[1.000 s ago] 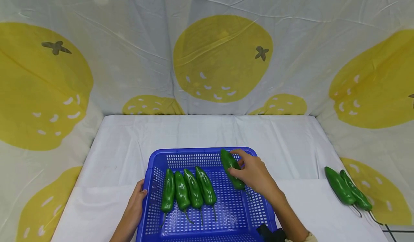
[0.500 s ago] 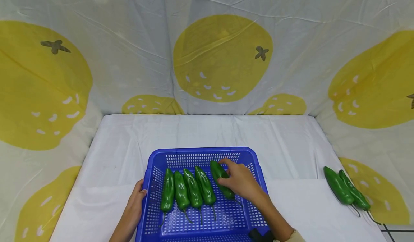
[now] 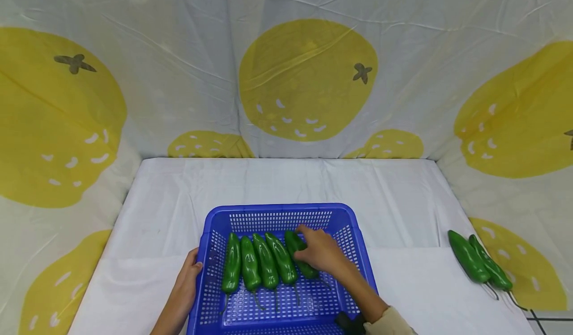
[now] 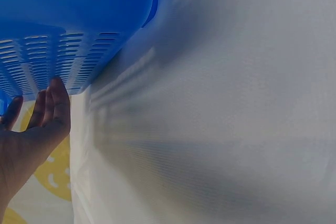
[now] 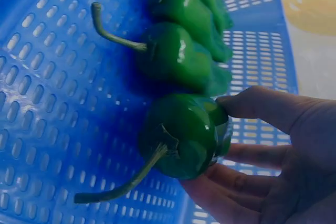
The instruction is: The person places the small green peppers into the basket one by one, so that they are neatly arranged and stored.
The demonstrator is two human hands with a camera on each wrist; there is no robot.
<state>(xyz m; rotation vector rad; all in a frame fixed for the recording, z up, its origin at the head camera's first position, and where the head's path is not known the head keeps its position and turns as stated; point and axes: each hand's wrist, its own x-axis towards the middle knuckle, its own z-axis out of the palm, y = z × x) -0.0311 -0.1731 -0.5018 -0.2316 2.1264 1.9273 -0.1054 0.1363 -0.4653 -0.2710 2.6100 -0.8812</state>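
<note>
A blue plastic basket (image 3: 286, 208) with lattice walls sits at the front of the white-covered table. At its left side my left hand (image 3: 182, 286) holds the rim, and the left wrist view shows its fingertips (image 4: 59, 90) against the outer wall. Inside the basket, my right hand (image 3: 323, 251) grips a glossy green pepper (image 3: 295, 245), thumb on one side and fingers on the other. In the right wrist view this pepper (image 5: 178, 135) has its curved stem toward the camera. Several more green peppers (image 3: 267, 265) lie side by side just left of it, tips pointing away.
Two other green peppers (image 3: 469, 256) lie together at the table's right edge. A white cloth (image 3: 170, 195) covers the table. Behind and on both sides hang white curtains (image 3: 192, 76) printed with big yellow fruit. A dark wrist strap (image 3: 351, 322) overlaps the basket's front right corner.
My right hand has carried the pepper left and down into the basket, up beside the row. The row's nearest pepper has shifted slightly left. My left hand stays at the rim.
</note>
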